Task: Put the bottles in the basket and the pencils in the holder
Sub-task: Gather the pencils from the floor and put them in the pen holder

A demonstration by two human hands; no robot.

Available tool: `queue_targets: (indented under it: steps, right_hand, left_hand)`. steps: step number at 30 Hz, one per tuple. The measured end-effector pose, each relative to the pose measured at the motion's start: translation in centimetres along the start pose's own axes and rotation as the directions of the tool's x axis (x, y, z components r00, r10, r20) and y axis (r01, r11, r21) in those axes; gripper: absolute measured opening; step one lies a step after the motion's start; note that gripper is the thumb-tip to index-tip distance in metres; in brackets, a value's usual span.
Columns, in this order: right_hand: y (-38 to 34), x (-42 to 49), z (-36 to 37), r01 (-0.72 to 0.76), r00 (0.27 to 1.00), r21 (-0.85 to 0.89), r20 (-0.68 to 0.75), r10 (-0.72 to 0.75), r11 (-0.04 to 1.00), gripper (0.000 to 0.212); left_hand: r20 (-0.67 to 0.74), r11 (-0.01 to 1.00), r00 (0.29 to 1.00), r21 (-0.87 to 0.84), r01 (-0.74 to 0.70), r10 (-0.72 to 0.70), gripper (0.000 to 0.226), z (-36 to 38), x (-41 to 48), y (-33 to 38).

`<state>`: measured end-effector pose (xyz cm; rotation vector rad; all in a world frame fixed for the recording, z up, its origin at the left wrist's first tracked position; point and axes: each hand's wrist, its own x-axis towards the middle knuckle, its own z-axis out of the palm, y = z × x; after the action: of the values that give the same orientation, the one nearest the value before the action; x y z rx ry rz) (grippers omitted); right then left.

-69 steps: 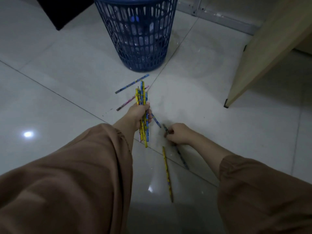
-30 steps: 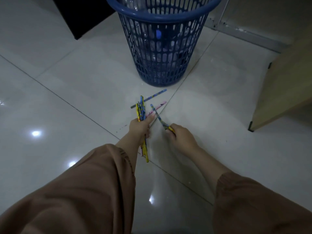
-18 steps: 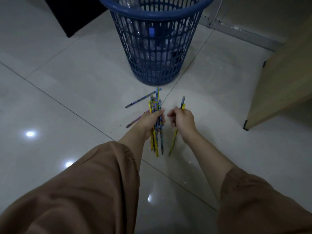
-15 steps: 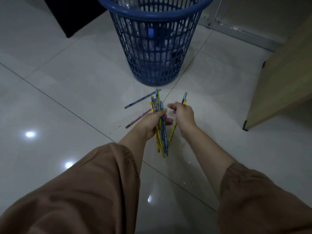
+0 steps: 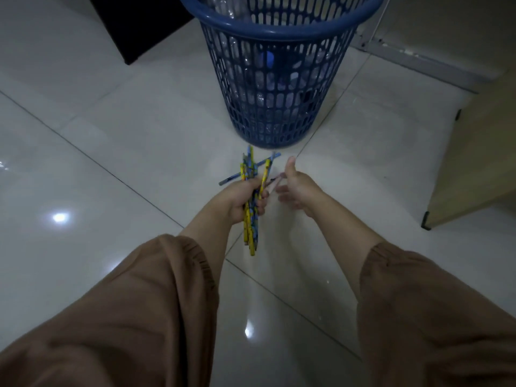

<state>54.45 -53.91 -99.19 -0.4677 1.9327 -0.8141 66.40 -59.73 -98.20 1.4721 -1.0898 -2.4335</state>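
The left hand (image 5: 242,201) was clenched round a bundle of pencils (image 5: 251,208), fingers wrapped tight at mid-length so both ends projected; that grip appeared chosen to keep the lot gathered while more were collected. The right hand (image 5: 296,191) was empty, fingers loosely spread and thumb raised, just beside the bundle. At least two loose pencils (image 5: 237,175) lay on the tiled floor (image 5: 125,141) beyond the hands, probably its next target. The basket (image 5: 275,71) stood near, clear bottles (image 5: 268,79) visible through its lattice. No holder was in view.
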Motion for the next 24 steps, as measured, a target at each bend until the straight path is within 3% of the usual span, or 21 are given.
queue_targets:
  steps: [2, 4, 5, 7, 11, 13, 17, 21, 24]
  right_hand:
    - [0.1, 0.7, 0.5, 0.228, 0.958, -0.244, -0.114, -0.261, 0.943, 0.046]
    - [0.4, 0.8, 1.3, 0.431, 0.871, -0.525, 0.032, -0.490, 0.733, 0.041]
    - [0.7, 1.2, 1.7, 0.481, 0.836, -0.640, 0.130, -0.533, 0.599, 0.045]
    - [1.4, 1.9, 2.8, 0.495, 0.793, -0.776, 0.220, -0.568, 0.391, 0.043]
    - [1.3, 3.1, 3.5, 0.423, 0.710, -0.872, 0.151, -0.688, 0.245, 0.018]
    - [0.7, 3.7, 3.4, 0.424, 0.724, -0.866, 0.147, -0.674, 0.267, 0.017]
    - [-0.5, 4.7, 3.7, 0.494, 0.763, -0.736, 0.114, -0.636, 0.462, 0.018]
    - [-0.7, 5.7, 3.5, 0.388, 0.864, -0.777, 0.119, -0.489, 0.496, 0.047]
    - [-0.2, 6.3, 3.4, 0.325, 0.863, -0.806, 0.038, -0.504, 0.495, 0.033]
  left_hand:
    - [-0.040, 0.997, 0.998, -0.072, -0.042, 0.039, 0.031, -1.3, 0.1, 1.1]
    - [-0.059, 0.994, 0.996, -0.084, -0.071, 0.066, 0.031, -2.4, 0.3, 1.7]
    - [-0.058, 0.993, 0.996, -0.084, -0.079, 0.075, 0.031, -2.7, 0.4, 2.0]
    - [-0.045, 0.991, 0.995, -0.095, -0.090, 0.086, 0.030, -3.4, 0.6, 2.3]
    - [-0.039, 0.985, 0.990, -0.107, -0.135, 0.132, 0.035, -4.7, 1.0, 2.6]
    - [-0.042, 0.982, 0.988, -0.109, -0.151, 0.147, 0.036, -5.2, 1.2, 3.0]
    - [-0.047, 0.978, 0.983, -0.110, -0.179, 0.175, 0.035, -5.4, 1.6, 3.7]
    - [-0.032, 0.979, 0.982, -0.077, -0.189, 0.187, 0.034, -4.9, 2.0, 3.9]
    - [-0.029, 0.983, 0.985, -0.067, -0.174, 0.172, 0.034, -4.6, 2.2, 3.5]
